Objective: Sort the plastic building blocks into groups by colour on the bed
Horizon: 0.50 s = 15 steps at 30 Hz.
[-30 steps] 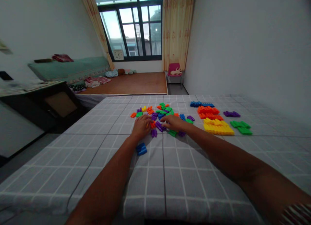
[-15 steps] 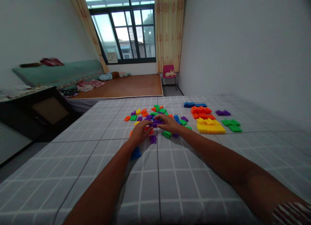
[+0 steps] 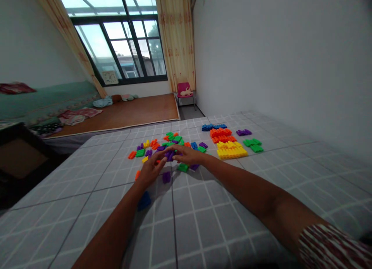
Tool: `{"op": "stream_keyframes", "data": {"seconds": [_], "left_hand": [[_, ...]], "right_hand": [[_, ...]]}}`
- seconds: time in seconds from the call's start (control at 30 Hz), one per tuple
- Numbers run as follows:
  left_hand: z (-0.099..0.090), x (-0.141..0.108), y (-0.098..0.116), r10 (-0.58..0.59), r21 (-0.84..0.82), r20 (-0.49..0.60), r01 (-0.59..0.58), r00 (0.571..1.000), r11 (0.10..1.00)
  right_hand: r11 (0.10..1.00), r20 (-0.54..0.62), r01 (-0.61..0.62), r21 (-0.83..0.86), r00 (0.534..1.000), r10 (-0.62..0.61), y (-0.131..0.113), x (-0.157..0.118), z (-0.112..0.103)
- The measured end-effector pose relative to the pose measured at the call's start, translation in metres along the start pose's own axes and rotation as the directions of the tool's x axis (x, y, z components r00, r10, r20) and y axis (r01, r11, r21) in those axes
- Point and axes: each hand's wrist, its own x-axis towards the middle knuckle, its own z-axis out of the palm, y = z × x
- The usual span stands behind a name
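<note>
Purple toy building blocks [image 3: 169,156] sit between my two hands, partly covered by fingers. My left hand [image 3: 152,167] closes on them from the left, thumb and fingers bent. From the right, my right hand [image 3: 187,155] grips them with curled fingertips. Whether they are joined is too small to tell. Around the hands lie loose blocks: a green block [image 3: 183,167] below the right hand, a purple block [image 3: 166,177] nearer to me, and a blue block [image 3: 144,201] beside the left forearm. Behind is a mixed scatter with green blocks [image 3: 178,139] and orange blocks [image 3: 154,143].
Sorted groups lie to the right on the checked cloth [image 3: 221,214]: yellow blocks [image 3: 231,150], orange-red blocks [image 3: 222,135], blue blocks [image 3: 214,127], purple blocks [image 3: 243,132] and green blocks [image 3: 253,145]. A wall [image 3: 279,59] borders the right side. A pink chair [image 3: 183,90] stands beyond.
The view has turned right and tilted, so the surface and blocks appear farther left. My hands stay at the purple blocks, which now look more bunched between the fingers.
</note>
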Motion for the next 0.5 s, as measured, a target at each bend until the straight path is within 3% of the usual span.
{"op": "stream_keyframes", "data": {"seconds": [0.07,0.17,0.3,0.4,0.5], "left_hand": [[0.004,0.000,0.005,-0.083,-0.118,0.032,0.087,0.996,0.989],[0.004,0.002,0.008,-0.185,-0.222,-0.017,0.176,0.983,0.959],[0.000,0.002,0.013,-0.204,-0.224,-0.006,0.198,0.979,0.954],[-0.006,0.000,0.012,-0.149,-0.136,0.005,0.148,0.989,0.980],[-0.016,0.000,0.002,-0.113,-0.037,-0.039,0.111,0.993,0.993]], "right_hand": [[0.988,-0.062,0.060,-0.142,0.996,-0.070,-0.001,0.002,0.009],[0.953,-0.131,0.105,-0.285,0.980,-0.148,0.000,0.006,0.022],[0.855,-0.125,0.189,-0.484,0.951,-0.282,-0.005,0.009,0.023],[0.811,-0.125,0.173,-0.559,0.950,-0.288,-0.007,0.002,-0.016],[0.813,-0.229,-0.005,-0.582,0.961,-0.158,0.001,-0.026,-0.099]]}}
